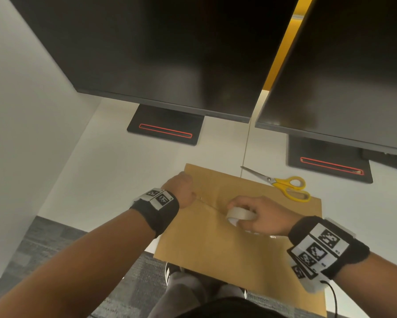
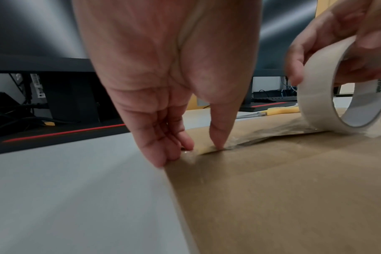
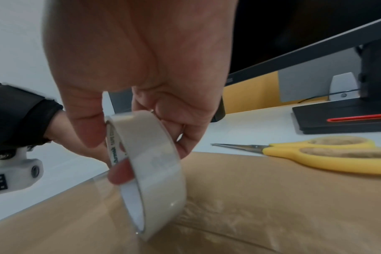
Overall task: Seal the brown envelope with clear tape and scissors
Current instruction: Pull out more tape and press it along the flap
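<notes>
A brown envelope lies flat on the white desk, its near end over the desk's front edge. My right hand grips a roll of clear tape standing on edge on the envelope; thumb and fingers pinch its rim. A pulled-out strip of tape runs left along the envelope to my left hand. The left thumb presses the strip's end down near the envelope's left edge, with the fingers touching beside it. Yellow-handled scissors lie shut at the envelope's far right corner.
Two dark monitors stand at the back on black bases with red slots. A white partition bounds the desk on the left. White desk surface lies left of the envelope. My legs and grey carpet show below.
</notes>
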Demonstrator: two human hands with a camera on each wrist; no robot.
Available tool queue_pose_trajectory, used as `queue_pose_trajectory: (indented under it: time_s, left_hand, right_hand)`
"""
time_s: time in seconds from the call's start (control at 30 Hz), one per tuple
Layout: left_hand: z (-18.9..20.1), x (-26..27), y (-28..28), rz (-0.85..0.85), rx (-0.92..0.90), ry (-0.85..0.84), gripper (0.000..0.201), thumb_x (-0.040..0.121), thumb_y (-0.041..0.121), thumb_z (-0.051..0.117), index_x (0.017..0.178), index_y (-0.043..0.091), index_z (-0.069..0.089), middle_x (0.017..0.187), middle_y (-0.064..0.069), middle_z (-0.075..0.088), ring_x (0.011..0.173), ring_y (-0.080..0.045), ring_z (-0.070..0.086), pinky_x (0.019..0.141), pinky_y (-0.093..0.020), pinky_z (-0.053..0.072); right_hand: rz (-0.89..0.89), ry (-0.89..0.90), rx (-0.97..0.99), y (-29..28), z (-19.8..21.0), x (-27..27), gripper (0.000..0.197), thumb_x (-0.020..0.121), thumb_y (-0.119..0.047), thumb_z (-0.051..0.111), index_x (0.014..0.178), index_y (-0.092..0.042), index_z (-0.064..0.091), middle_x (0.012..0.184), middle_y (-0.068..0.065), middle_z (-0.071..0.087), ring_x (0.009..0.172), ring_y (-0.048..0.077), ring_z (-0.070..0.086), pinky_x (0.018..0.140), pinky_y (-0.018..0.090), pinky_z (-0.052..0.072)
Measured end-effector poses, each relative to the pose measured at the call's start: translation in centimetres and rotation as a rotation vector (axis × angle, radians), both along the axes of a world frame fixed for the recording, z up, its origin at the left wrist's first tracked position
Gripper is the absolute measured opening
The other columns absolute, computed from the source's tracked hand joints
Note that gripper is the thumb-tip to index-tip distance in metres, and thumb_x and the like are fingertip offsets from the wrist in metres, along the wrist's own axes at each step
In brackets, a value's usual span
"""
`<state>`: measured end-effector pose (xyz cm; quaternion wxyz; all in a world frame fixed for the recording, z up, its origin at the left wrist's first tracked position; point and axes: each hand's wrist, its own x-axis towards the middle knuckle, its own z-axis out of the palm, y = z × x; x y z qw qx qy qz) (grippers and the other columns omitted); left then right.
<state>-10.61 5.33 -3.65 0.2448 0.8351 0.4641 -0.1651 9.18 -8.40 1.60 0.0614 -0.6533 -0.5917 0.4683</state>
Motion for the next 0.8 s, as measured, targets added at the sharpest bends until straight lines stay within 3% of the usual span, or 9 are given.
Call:
queue_pose_trajectory:
  time_s: [0.1, 0.23, 0.33, 0.43, 0.63, 0.8]
  left_hand:
    - [0.0, 0.2, -0.3, 0.013, 0.013, 0.004, 0.04, 0.093, 0.035, 0.052, 0.118, 0.004, 0.051, 0.124, -0.012, 0.048, 0.104, -0.028, 0.056, 0.088, -0.036, 0.048]
    - [0.1, 0.6, -0.7, 0.035, 0.011, 0.036, 0.047, 0.094, 0.038, 0.054, 0.123, 0.002, 0.048, 0.127, -0.013, 0.046, 0.11, -0.028, 0.054, 0.092, -0.037, 0.047]
    - [0.3, 1.1, -0.8, 0.059, -0.016, 0.075, 0.052, 0.093, 0.039, 0.056, 0.127, 0.001, 0.045, 0.131, -0.013, 0.044, 0.116, -0.029, 0.051, 0.097, -0.039, 0.045]
    - [0.6, 1.5, -0.9, 0.074, -0.016, 0.113, 0.052, 0.093, 0.037, 0.056, 0.129, 0.001, 0.045, 0.133, -0.014, 0.043, 0.118, -0.03, 0.051, 0.099, -0.041, 0.045]
    - [0.7, 1.4, -1.4, 0.1, 0.003, 0.095, 0.048, 0.095, 0.035, 0.053, 0.13, 0.002, 0.044, 0.134, -0.012, 0.042, 0.118, -0.028, 0.05, 0.096, -0.039, 0.045]
    - [0.8, 1.1, -2.0, 0.06, 0.045, 0.079, 0.05, 0.094, 0.038, 0.049, 0.129, 0.004, 0.042, 0.132, -0.011, 0.04, 0.116, -0.027, 0.049, 0.092, -0.037, 0.046]
  right_hand:
    - [-0.036, 0.014, 0.01, -0.5, 0.1, 0.6, 0.037, 0.087, -0.04, 0.063, 0.123, -0.039, 0.057, 0.116, -0.015, 0.061, 0.078, -0.009, 0.056, 0.067, 0.005, 0.042]
    - [-0.094, 0.0, 0.038, -0.2, 0.5, 0.6, 0.035, 0.089, -0.043, 0.057, 0.125, -0.041, 0.056, 0.128, -0.012, 0.058, 0.105, 0.008, 0.058, 0.082, 0.015, 0.045]
    - [0.016, -0.127, 0.035, 0.3, 0.5, 0.1, 0.037, 0.091, -0.043, 0.054, 0.127, -0.038, 0.055, 0.131, -0.009, 0.058, 0.118, 0.015, 0.054, 0.097, 0.026, 0.042]
    - [0.122, -0.251, -0.007, 0.0, 0.4, 0.3, 0.032, 0.089, -0.04, 0.049, 0.119, -0.04, 0.058, 0.124, -0.006, 0.063, 0.113, 0.02, 0.058, 0.095, 0.034, 0.046]
    - [0.208, -0.372, -0.119, -1.3, 0.8, 1.1, 0.037, 0.095, -0.037, 0.042, 0.131, -0.036, 0.052, 0.131, -0.003, 0.059, 0.118, 0.02, 0.053, 0.093, 0.028, 0.041]
    - [0.268, -0.435, -0.18, -0.9, -0.3, -0.1, 0.037, 0.097, -0.032, 0.037, 0.13, -0.032, 0.054, 0.133, -0.001, 0.056, 0.119, 0.023, 0.051, 0.092, 0.031, 0.041]
